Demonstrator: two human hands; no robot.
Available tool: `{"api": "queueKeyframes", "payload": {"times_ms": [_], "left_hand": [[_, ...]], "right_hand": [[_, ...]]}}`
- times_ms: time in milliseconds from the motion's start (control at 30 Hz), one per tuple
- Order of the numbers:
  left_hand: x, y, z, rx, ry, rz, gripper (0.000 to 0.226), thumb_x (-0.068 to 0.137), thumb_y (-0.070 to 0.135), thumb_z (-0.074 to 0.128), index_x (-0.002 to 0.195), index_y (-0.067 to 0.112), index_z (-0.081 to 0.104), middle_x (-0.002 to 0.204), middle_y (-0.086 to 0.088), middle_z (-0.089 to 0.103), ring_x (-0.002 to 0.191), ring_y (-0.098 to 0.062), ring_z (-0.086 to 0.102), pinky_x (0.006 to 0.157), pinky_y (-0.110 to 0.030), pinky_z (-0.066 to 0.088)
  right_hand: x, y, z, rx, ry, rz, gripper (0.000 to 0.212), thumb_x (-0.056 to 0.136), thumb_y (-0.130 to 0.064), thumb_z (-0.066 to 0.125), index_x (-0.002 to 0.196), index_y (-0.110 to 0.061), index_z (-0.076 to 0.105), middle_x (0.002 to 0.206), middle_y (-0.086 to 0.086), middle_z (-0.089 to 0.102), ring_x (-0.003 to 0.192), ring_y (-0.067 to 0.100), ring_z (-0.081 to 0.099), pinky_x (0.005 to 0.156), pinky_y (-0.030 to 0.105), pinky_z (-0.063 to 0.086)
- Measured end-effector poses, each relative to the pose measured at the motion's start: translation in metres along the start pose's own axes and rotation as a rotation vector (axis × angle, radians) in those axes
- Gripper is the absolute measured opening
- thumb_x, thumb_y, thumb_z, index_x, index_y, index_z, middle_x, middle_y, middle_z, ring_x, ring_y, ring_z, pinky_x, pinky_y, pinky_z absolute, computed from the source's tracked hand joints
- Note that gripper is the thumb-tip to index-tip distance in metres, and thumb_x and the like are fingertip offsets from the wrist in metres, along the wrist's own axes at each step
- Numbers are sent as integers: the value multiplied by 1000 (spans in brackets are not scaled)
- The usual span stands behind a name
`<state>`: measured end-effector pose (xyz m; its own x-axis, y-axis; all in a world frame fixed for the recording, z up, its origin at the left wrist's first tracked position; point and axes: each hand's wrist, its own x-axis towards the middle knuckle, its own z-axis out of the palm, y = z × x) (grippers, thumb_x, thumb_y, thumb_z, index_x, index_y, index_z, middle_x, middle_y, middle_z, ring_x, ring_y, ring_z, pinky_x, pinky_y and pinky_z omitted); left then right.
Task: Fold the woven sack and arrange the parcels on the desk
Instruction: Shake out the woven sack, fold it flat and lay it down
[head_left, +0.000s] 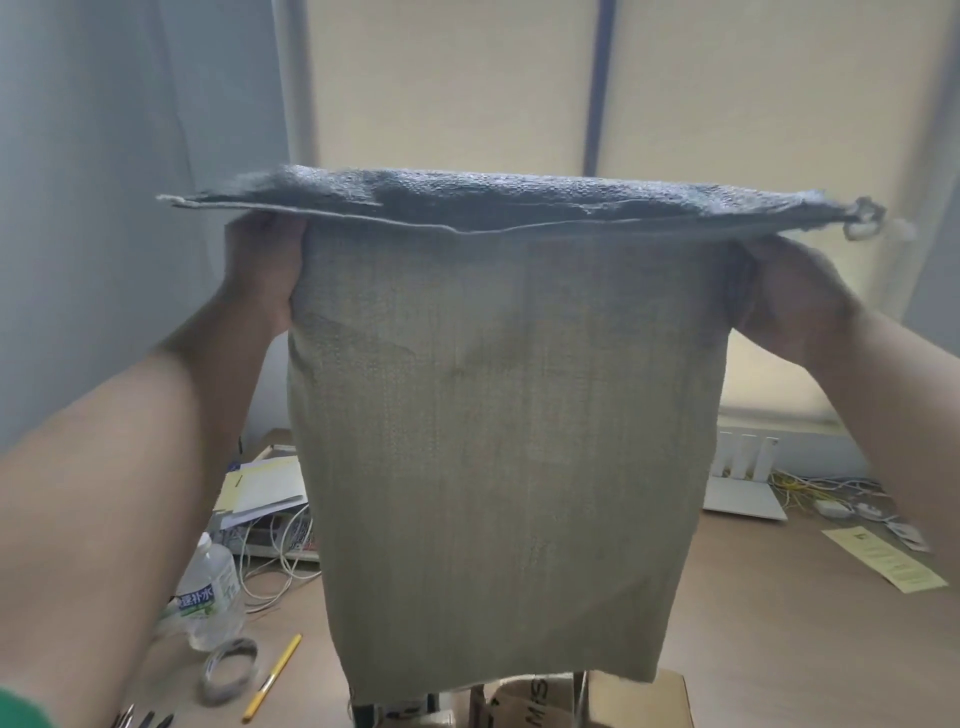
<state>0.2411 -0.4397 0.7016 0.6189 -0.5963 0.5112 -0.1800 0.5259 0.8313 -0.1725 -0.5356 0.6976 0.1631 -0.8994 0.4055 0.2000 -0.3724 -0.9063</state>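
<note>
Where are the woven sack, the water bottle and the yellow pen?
woven sack (498, 441): head view, middle of hanging panel.
water bottle (202, 603): head view, on its label.
yellow pen (272, 678): head view, mid-barrel.

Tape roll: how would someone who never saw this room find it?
Find the big woven sack held up in the middle, then look at the desk to its lower left. A clear water bottle stands there; the tape roll lies flat just in front of it. It is the only grey ring, beside a thin yellow tool.
</note>
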Motion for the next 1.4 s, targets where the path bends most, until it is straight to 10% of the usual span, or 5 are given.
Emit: {"api": "queueKeyframes", "payload": {"times_ms": [433, 800, 1000, 1167, 1400], "left_hand": [[12, -7, -3, 187, 8, -392, 37, 74, 25, 79, 104, 8, 66, 95, -9, 70, 75, -24, 68, 74, -38, 59], [11, -10, -7, 17, -21, -280, 11, 74, 31, 62, 72, 20, 59, 72, 1, 55, 63, -16, 53, 56, -25, 38], [12, -18, -24, -157, 45, -7, 4, 75, 23, 74, 75, 19, 72, 106, -3, 66, 88, -14, 65, 71, -26, 50], [7, -12, -29, -187, -59, -16, 25, 81, 31, 76, 60, 18, 70, 63, 2, 62, 60, -15, 59, 62, -27, 46], [4, -8, -39, -198, -330, -59, 15, 95, 19, 63, 85, 22, 74, 82, 5, 75, 80, -12, 72, 73, -28, 59]], "right_hand": [[7, -1, -9, -283, 262, 394, 31, 86, -31, 67, 113, -17, 70, 109, 8, 72, 99, 28, 69, 79, 39, 57], [-5, -4, -9, -245, 442, -172, 29, 78, -21, 71, 56, -19, 52, 77, -6, 56, 76, 15, 53, 62, 29, 34], [-8, -9, -25, -50, 205, -227, 23, 87, -25, 70, 69, -11, 70, 83, 0, 69, 94, 20, 60, 85, 32, 44], [-21, -15, -23, 14, -47, -224, 24, 102, -18, 54, 90, -20, 75, 88, -6, 73, 87, 13, 66, 78, 26, 54], [-34, -17, -26, -44, -207, -47, 38, 96, -2, 51, 133, -13, 58, 113, 4, 71, 88, 17, 73, 72, 36, 64]]}}
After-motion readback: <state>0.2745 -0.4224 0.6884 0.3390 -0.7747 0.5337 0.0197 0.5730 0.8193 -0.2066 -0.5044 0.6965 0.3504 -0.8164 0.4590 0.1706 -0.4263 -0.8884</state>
